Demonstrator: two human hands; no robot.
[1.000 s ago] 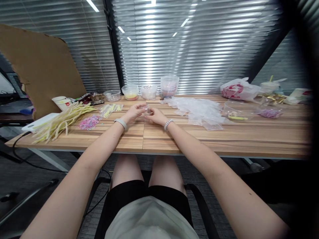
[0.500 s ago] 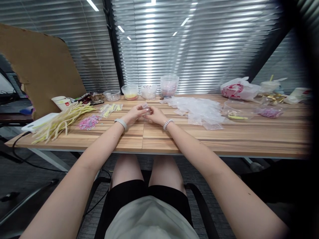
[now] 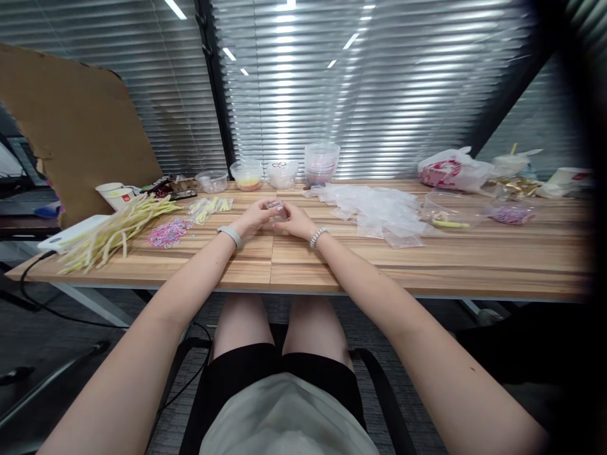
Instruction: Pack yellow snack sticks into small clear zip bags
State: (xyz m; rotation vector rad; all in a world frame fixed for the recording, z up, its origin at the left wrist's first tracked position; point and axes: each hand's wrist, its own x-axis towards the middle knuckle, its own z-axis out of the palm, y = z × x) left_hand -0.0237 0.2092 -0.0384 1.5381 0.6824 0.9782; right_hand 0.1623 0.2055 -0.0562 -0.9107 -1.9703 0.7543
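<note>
Both hands meet at counter centre, w/ a small clear bag pinched between them. Left hand is closed on the bag's left edge, thumb and fingertips together; grey band on that wrist. Right hand grips the bag's right edge the same way; bead bracelet on that wrist. Bag sits just above the wood, contents too small to tell.

At 9 o'clock from the hands: a pink pile of bands lying loose, near. Past it, further toward 9, a heap of yellow-green strips, partly on a white board. At 10 o'clock, a small packet of strips, just beside the bands.

At 12 o'clock, along the far edge by the blinds: a row of clear tubs, one w/ orange contents, plus a taller stacked one.

At 3 o'clock: a spread of empty clear bags, near the right hand but apart. Further toward 3, a clear tray w/ a yellow piece inside, then a purple pile. At 2 o'clock, a white-red plastic bag, well apart.

Paper cups at far 10 o'clock, in front of a cardboard sheet.
</note>
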